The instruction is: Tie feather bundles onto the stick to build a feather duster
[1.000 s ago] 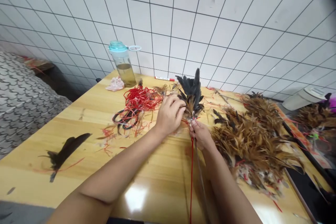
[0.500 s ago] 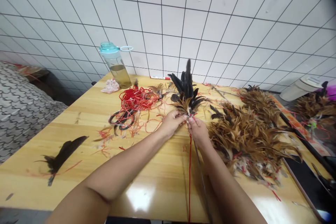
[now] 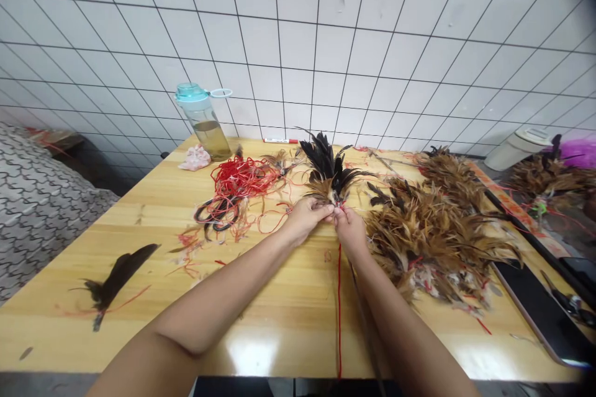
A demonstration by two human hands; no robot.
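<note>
Black and tawny feathers, gathered into a fan-shaped feather bundle (image 3: 328,173), stand up from the middle of a pale wooden bench (image 3: 153,198), held at the base by both hands. The left hand (image 3: 305,220) has its fingers closed around the quill ends. The right hand (image 3: 350,232), touching it, pinches its fingers shut on the same spot, where a red string (image 3: 339,298) meets the quills and runs straight back along the bench toward the person. Judging by this, the bundle is assembled and its binding is under way, with the string uncut and trailing.

Just right of the hands lies a large heap of brown feathers (image 3: 433,229), flecked with red. Whether these are tied bunches or loose stock cannot be told. Left of the hands sits a tangle of red cord (image 3: 242,177), and well apart, near the left edge, a single black feather (image 3: 116,273). A clear bottle (image 3: 205,124) with a teal lid stands by the tiled wall.
</note>
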